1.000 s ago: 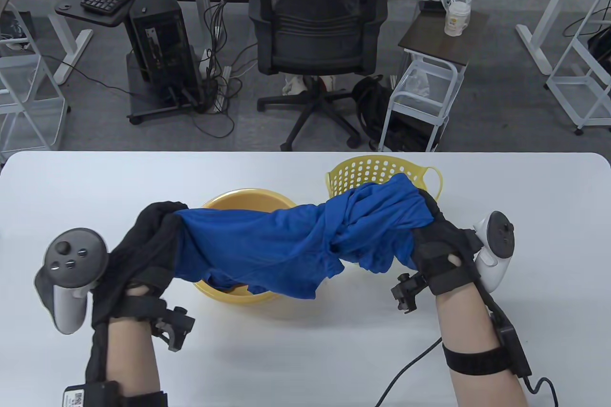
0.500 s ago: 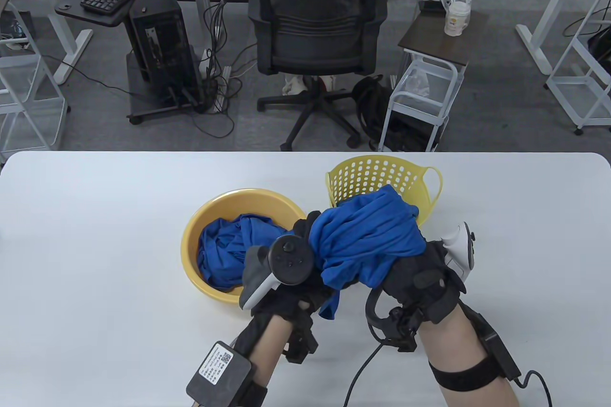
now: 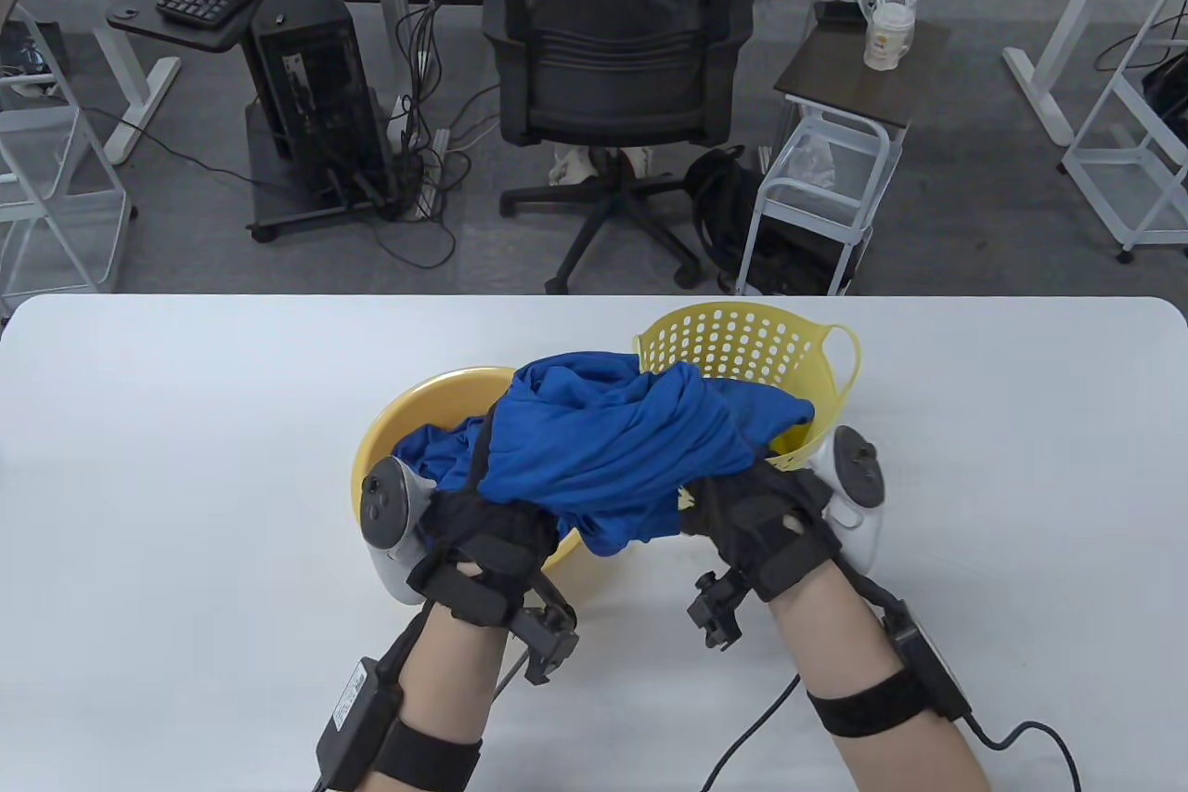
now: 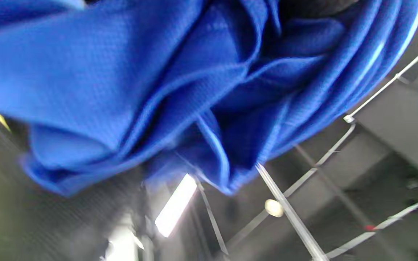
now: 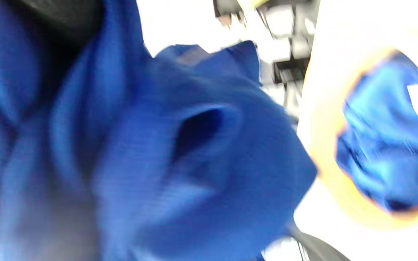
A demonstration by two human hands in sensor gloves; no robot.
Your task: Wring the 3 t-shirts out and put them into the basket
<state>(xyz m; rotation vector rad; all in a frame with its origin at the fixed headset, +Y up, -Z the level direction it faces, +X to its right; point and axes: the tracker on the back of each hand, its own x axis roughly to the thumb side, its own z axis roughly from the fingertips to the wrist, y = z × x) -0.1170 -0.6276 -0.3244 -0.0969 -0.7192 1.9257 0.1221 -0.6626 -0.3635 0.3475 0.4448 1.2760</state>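
Note:
A bunched blue t-shirt (image 3: 622, 439) hangs between both hands, above the gap between the yellow basin (image 3: 380, 448) and the yellow perforated basket (image 3: 742, 342). My left hand (image 3: 483, 504) holds its left side from below, over the basin's near rim. My right hand (image 3: 752, 513) holds its right side at the basket's near edge. The fingers of both hands are buried in cloth. More blue t-shirt cloth (image 3: 436, 456) lies in the basin (image 5: 325, 170). Blue folds (image 4: 180, 90) fill the left wrist view, and blurred blue folds (image 5: 140, 156) fill most of the right wrist view.
The white table (image 3: 186, 476) spreads to both sides of the basin and basket. Behind its far edge stand a black office chair (image 3: 617, 58) and a small side cart (image 3: 835, 161). Cables trail from both forearms over the near table.
The shirt was stretched wide and twisted, then both hands came together and bunched it. Now the hands have parted a little and carried the bundle toward the basket.

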